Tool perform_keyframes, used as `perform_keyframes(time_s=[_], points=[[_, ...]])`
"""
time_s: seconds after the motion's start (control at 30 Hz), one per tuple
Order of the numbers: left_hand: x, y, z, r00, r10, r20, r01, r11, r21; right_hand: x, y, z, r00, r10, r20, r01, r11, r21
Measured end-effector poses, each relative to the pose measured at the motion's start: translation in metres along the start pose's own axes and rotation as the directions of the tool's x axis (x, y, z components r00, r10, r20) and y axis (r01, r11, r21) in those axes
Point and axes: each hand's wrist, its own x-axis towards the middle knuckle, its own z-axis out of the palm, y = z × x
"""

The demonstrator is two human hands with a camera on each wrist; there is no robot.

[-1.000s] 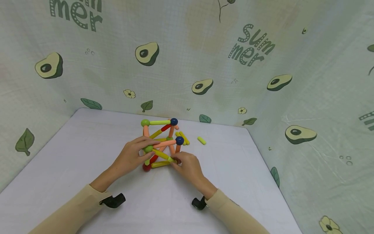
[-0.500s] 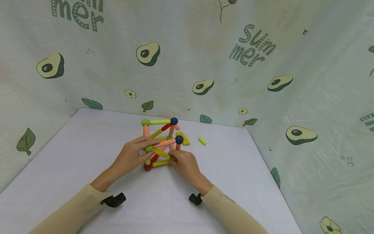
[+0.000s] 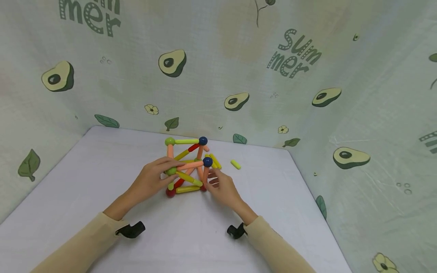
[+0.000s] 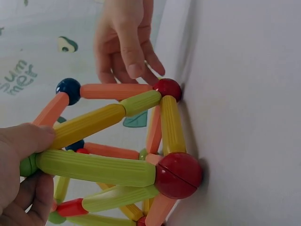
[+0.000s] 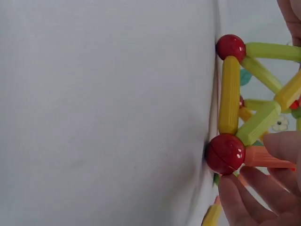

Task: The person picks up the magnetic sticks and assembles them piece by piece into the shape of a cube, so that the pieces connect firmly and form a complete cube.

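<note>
A cube-like frame of magnetic rods and balls (image 3: 190,189) stands on the white table. My left hand (image 3: 152,177) grips the green ball (image 3: 170,171) at its upper front left corner, thumb and fingers round it. A diagonal of a yellow rod (image 4: 89,125) and a lime rod (image 4: 142,103) runs from that corner to the red ball (image 4: 167,90) at the lower front right. Beside that red ball and the upright orange rod (image 3: 206,174) is my right hand (image 3: 223,189), fingers loosely spread. Whether its fingertips touch the ball, I cannot tell.
Behind and right of the frame lie loose yellow rods (image 3: 216,161) and a short lime rod (image 3: 235,164). An avocado-printed cloth (image 3: 205,76) hangs behind the table and along its sides. Black wrist cameras (image 3: 131,230) sit at both sleeves.
My right hand has let go of the lime end of the diagonal and moved slightly right, its fingers spreading. The frame has shifted a little left; the left hand keeps its grip.
</note>
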Motion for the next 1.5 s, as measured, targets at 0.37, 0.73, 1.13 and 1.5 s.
perform_keyframes(time_s=[0.37, 0.73, 1.13, 1.5], points=[[0.003, -0.024, -0.011, 0.999, 0.019, -0.050, -0.015, 0.996, 0.090, 0.000, -0.004, 0.013, 0.996, -0.069, 0.061, 0.069, 0.998, 0.007], [0.010, 0.005, -0.001, 0.985, 0.157, -0.077, -0.136, 0.965, 0.224, -0.004, -0.022, 0.030, 0.996, -0.084, 0.023, 0.083, 0.996, 0.033], [0.013, 0.018, 0.013, 0.996, 0.071, -0.050, -0.062, 0.986, 0.155, 0.007, -0.013, 0.013, 0.998, -0.047, -0.038, 0.047, 0.999, 0.001], [0.013, 0.016, 0.009, 0.998, 0.060, -0.023, -0.056, 0.986, 0.154, 0.057, 0.020, 0.000, 0.983, 0.093, 0.155, -0.089, 0.996, -0.032]])
